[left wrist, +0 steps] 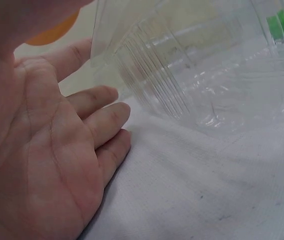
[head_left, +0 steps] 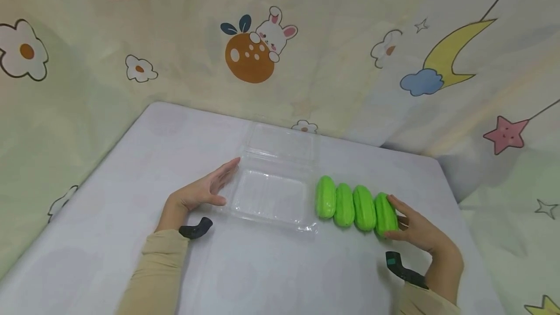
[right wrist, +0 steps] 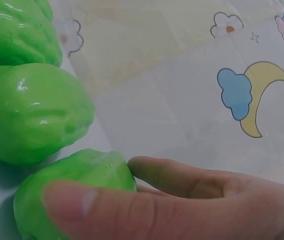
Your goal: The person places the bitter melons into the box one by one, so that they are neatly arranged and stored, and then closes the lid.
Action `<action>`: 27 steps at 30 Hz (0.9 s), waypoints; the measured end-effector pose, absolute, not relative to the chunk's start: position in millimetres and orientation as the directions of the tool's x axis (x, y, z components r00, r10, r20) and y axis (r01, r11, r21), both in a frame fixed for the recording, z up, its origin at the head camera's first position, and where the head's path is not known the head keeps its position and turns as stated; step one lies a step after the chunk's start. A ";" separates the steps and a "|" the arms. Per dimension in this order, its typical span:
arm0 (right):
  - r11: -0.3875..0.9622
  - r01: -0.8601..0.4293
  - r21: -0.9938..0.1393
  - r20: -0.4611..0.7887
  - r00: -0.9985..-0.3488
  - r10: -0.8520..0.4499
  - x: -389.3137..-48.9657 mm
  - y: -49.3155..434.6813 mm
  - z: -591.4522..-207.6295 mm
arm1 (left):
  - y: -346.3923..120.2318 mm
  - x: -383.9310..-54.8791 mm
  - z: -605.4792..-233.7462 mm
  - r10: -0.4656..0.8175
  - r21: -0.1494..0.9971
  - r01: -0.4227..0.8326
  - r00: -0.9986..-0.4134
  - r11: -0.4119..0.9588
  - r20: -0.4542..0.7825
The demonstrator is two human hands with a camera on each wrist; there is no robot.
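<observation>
i have the right hand (head_left: 415, 227) on the rightmost green piece (head_left: 385, 214), thumb and fingers pinching opposite ends. the piece lies left of that hand, toward the right edge of the surface (head_left: 262, 271), long axis pointing roughly at the far edge. the left hand (head_left: 200, 192), thumb and fingers apart, is beside the clear tray (head_left: 269, 198).

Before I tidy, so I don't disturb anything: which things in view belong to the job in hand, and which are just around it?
Likely in the job:
four green pieces
open clear container

Just around it:
white tabletop
printed backdrop
black wrist attachments
</observation>
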State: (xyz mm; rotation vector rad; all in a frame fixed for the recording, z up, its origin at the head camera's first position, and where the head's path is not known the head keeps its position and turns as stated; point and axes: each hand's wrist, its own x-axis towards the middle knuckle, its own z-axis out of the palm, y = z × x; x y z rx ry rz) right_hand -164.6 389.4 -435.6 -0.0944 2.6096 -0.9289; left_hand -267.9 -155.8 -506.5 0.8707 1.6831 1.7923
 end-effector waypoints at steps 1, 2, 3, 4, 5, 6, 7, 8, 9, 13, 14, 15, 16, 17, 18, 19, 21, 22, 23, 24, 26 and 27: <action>0.781 0.060 -0.622 -0.320 -0.930 -0.183 -164.5 389.0 -435.6 | -156.2 -267.5 -506.6 0.751 0.995 0.051 -0.652 -0.088 0.100; 0.781 0.064 -0.622 -0.323 -0.929 -0.182 -164.2 388.4 -435.5 | -156.6 -267.0 -506.7 0.753 0.995 0.051 -0.650 -0.088 0.100; 0.780 0.066 -0.622 -0.326 -0.928 -0.182 -163.8 388.0 -435.1 | -156.8 -266.4 -507.1 0.753 0.995 0.046 -0.651 -0.086 0.095; 0.781 0.070 -0.620 -0.330 -0.927 -0.179 -163.2 387.7 -434.6 | -157.0 -266.1 -507.5 0.755 0.996 0.044 -0.650 -0.084 0.092; 0.782 0.072 -0.619 -0.331 -0.927 -0.176 -162.6 387.6 -434.0 | -157.0 -265.6 -507.2 0.756 0.996 0.042 -0.648 -0.084 0.091; 0.784 0.073 -0.616 -0.331 -0.927 -0.174 -162.1 387.5 -433.5 | -156.9 -265.4 -506.8 0.757 0.996 0.038 -0.647 -0.086 0.090; 0.785 0.073 -0.615 -0.330 -0.928 -0.172 -161.8 387.6 -433.0 | -156.9 -265.7 -506.8 0.757 0.995 0.040 -0.646 -0.087 0.092; 0.786 0.071 -0.614 -0.327 -0.929 -0.171 -161.6 387.7 -432.6 | -156.9 -266.2 -506.9 0.757 0.995 0.041 -0.647 -0.087 0.093; 0.788 0.066 -0.612 -0.323 -0.931 -0.172 -161.5 388.0 -432.2 | -156.9 -266.9 -507.1 0.756 0.995 0.040 -0.648 -0.087 0.091; 0.787 0.044 -0.615 -0.300 -0.936 -0.182 -162.5 388.6 -430.6 | -157.6 -268.9 -506.9 0.757 0.995 0.044 -0.647 -0.088 0.096; 0.786 0.040 -0.617 -0.296 -0.937 -0.185 -162.8 388.7 -430.1 | -157.6 -269.0 -507.0 0.757 0.995 0.040 -0.646 -0.089 0.094; 0.786 0.038 -0.618 -0.294 -0.938 -0.185 -163.1 388.5 -429.7 | -157.5 -269.1 -506.8 0.758 0.995 0.040 -0.645 -0.088 0.093; 0.785 0.037 -0.618 -0.291 -0.939 -0.185 -163.3 388.2 -429.4 | -157.5 -269.1 -506.5 0.759 0.995 0.038 -0.644 -0.089 0.092; 0.785 0.035 -0.618 -0.290 -0.939 -0.186 -163.4 387.8 -429.0 | -157.4 -269.0 -506.3 0.759 0.995 0.037 -0.644 -0.087 0.090; 0.784 0.035 -0.620 -0.288 -0.939 -0.186 -163.5 387.3 -428.5 | -157.4 -269.1 -506.3 0.760 0.995 0.041 -0.643 -0.087 0.092; 0.782 0.036 -0.622 -0.288 -0.939 -0.186 -163.5 386.6 -427.7 | -157.3 -269.1 -506.1 0.760 0.996 0.040 -0.644 -0.085 0.091; 0.783 0.035 -0.621 -0.286 -0.940 -0.184 -163.6 385.0 -425.9 | -157.3 -269.2 -505.8 0.760 0.996 0.038 -0.644 -0.084 0.089; 0.783 0.032 -0.621 -0.282 -0.941 -0.186 -163.6 384.1 -424.8 | -157.3 -269.2 -505.6 0.759 0.996 0.037 -0.645 -0.083 0.088; 0.783 0.027 -0.622 -0.280 -0.941 -0.190 -163.6 383.3 -423.5 | -157.3 -269.3 -505.5 0.758 0.996 0.037 -0.646 -0.081 0.086; 0.783 0.024 -0.621 -0.278 -0.941 -0.192 -163.7 382.4 -422.3 | -157.3 -269.5 -505.5 0.759 0.996 0.038 -0.646 -0.082 0.087; 0.783 0.015 -0.621 -0.272 -0.942 -0.198 -164.2 380.7 -419.8 | -157.1 -269.5 -505.3 0.757 0.996 0.034 -0.648 -0.079 0.082; 0.783 0.009 -0.621 -0.268 -0.942 -0.202 -164.6 379.9 -418.5 | -157.0 -269.7 -505.3 0.756 0.996 0.033 -0.649 -0.078 0.081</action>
